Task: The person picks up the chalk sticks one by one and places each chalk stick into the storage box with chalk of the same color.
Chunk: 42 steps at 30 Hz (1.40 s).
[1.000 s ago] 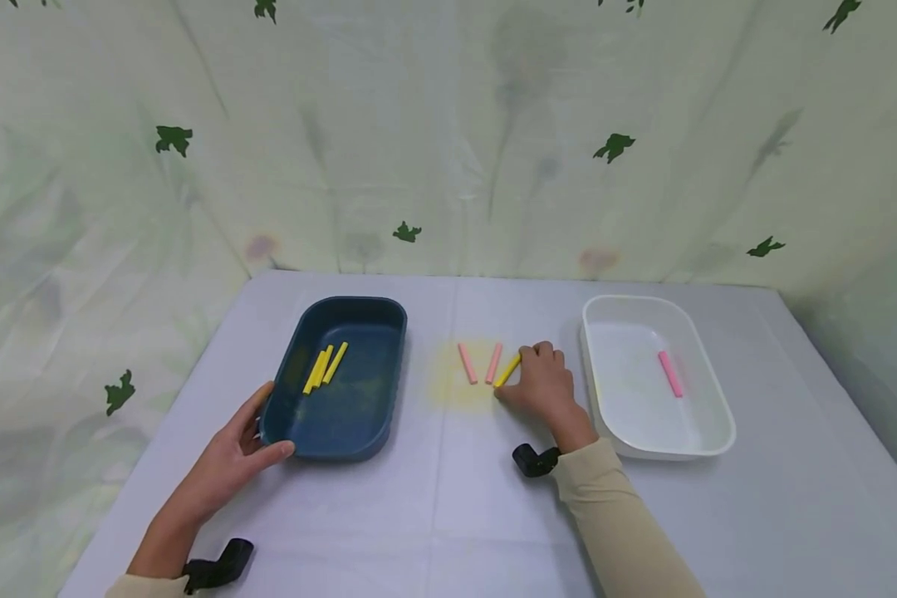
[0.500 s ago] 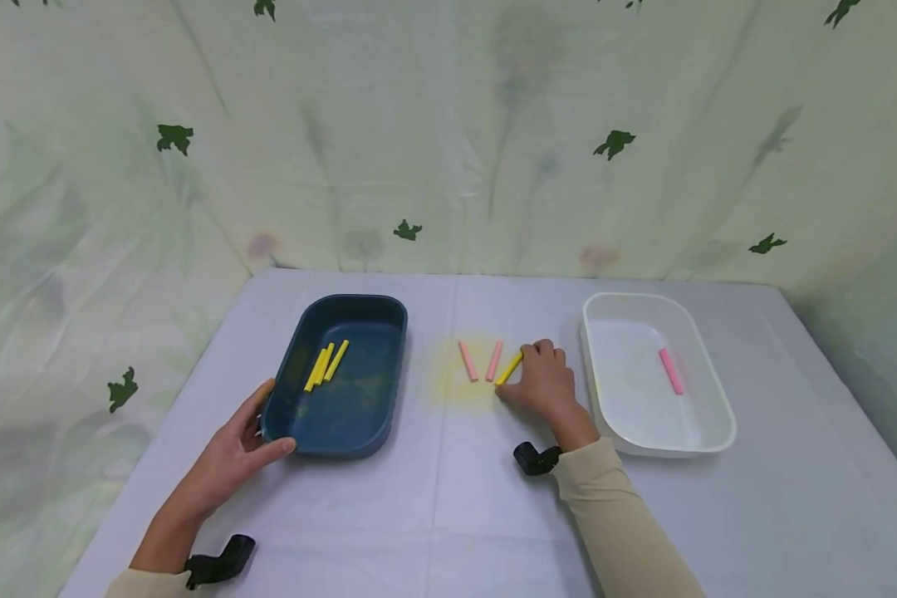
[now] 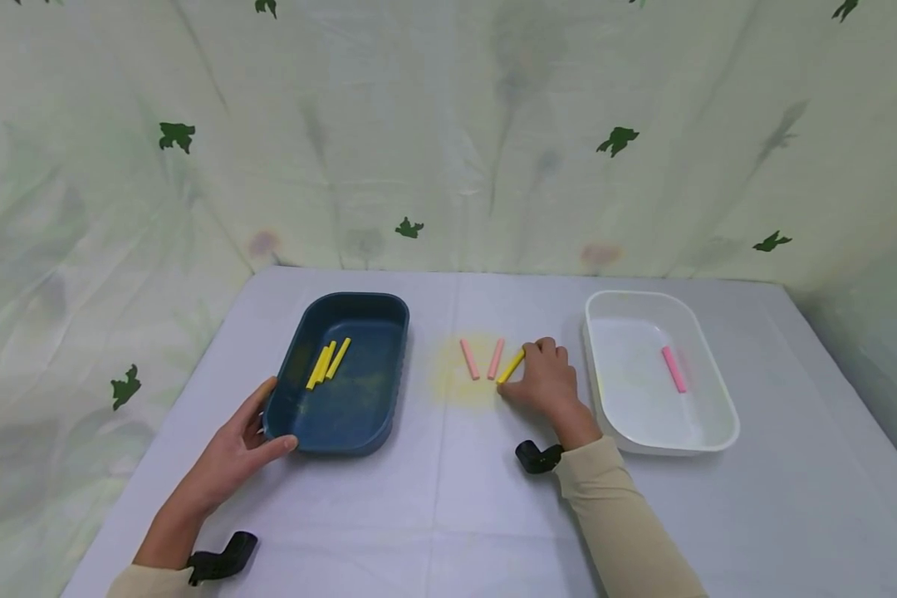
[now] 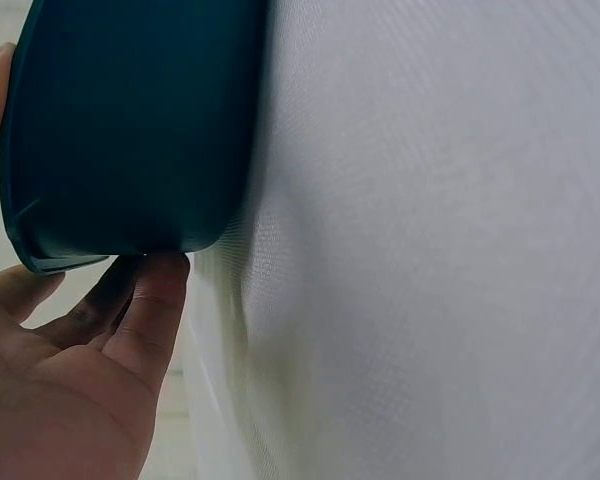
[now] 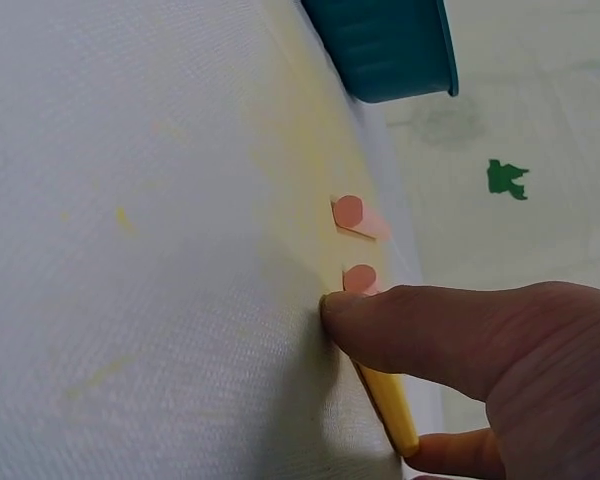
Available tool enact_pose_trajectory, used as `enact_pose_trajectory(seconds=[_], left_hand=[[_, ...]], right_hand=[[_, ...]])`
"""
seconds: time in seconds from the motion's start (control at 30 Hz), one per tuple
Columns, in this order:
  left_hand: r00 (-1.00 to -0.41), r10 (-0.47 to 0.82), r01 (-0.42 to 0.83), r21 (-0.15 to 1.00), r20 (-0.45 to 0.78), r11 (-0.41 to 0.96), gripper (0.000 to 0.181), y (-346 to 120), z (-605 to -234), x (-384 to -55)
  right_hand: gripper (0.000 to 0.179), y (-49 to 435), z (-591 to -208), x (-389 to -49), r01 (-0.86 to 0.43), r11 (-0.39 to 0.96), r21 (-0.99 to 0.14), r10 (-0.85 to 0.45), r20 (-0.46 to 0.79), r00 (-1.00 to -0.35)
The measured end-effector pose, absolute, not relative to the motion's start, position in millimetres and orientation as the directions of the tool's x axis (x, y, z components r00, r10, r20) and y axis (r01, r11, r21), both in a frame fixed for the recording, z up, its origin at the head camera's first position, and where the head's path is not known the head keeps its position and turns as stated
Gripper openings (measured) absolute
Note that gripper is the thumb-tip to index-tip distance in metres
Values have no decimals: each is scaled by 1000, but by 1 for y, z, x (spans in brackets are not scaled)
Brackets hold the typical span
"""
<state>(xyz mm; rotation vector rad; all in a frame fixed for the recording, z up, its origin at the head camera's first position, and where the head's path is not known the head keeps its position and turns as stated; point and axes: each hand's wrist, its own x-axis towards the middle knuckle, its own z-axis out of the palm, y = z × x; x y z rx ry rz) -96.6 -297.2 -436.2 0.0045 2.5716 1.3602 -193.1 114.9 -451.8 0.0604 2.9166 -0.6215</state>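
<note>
My right hand (image 3: 547, 382) pinches a yellow chalk stick (image 3: 512, 365) by its two ends, thumb at the near end and a finger at the far end. In the right wrist view this yellow chalk (image 5: 388, 405) lies low at the tablecloth. Just left of it are two pink chalk sticks (image 3: 469, 360) on the cloth. My left hand (image 3: 224, 469) grips the near left corner of a dark blue tray (image 3: 351, 419), its fingertips against the outer wall in the left wrist view. Several yellow chalks (image 3: 337, 359) lie inside that tray.
On the right stands a white tray (image 3: 635, 407) holding one pink chalk (image 3: 673, 370). Yellow chalk dust (image 3: 448, 386) marks the white tablecloth (image 3: 433, 490) between the trays. A pale curtain (image 3: 456, 149) with green leaf shapes hangs behind the table.
</note>
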Motion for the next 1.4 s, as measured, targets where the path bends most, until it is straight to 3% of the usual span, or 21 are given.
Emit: enact_pose_trajectory(seconds=[0.5, 0.8, 1.0, 1.13, 1.4], left_hand=[[-975, 117, -97, 832, -191, 547, 98, -297, -436, -97], [-974, 108, -106, 825, -197, 555, 98, -297, -436, -95], [-977, 110, -93, 826, -184, 556, 96, -296, -435, -96], [-974, 96, -115, 813, -205, 570, 98, -297, -436, -95], [-972, 81, -133, 804, -219, 579, 98, -297, -440, -96]], right_hand=[[74, 115, -450, -193, 62, 914, -401, 2, -149, -989], [79, 112, -443, -191, 59, 847, -529, -9, -125, -992], [81, 103, -427, -191, -57, 777, -627, -91, -23, -996], [81, 94, -416, -195, -138, 773, -619, -166, 12, -986], [82, 86, -397, -209, -194, 749, -633, -290, -51, -956]])
